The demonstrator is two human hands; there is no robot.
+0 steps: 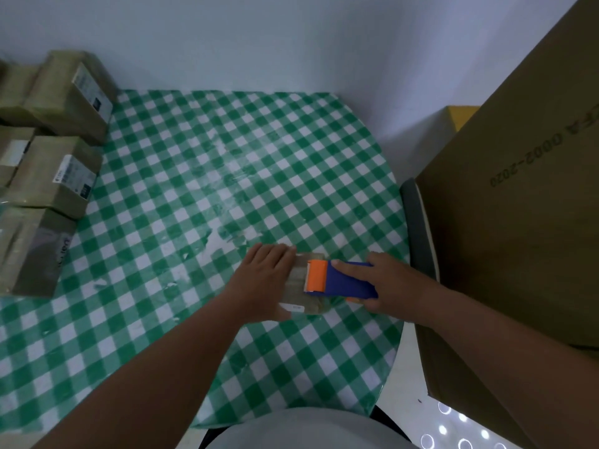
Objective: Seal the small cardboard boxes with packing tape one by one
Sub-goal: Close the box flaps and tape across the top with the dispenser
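Fingers (282, 254) of the left hand (262, 277) lie straight and flat on top of the small cardboard box (299, 294), pressing it down, while the right hand (389, 283) is clenched round the blue body of the tape dispenser (340, 280), forefinger stretched along its top. The box sits near the counter's (201, 196) right edge, toward the near side, with the dispenser's orange head resting on its lid beside the left fingers. Risk, as I judge it: the glossy checked cloth looks slick, so a hard pull could slide the light box from under the flat palm; the serrated cutter beside the orange head is close to the left fingertips; and clear film, hard to see on the lid, may wrinkle or run crooked if the dispenser tilts. The box is a squat brown block with a white label on its near face. Farther off, along the left edge, stand the taped boxes (61, 176), shiny and labelled. A large plain carton (518, 222) rises beyond the right edge.
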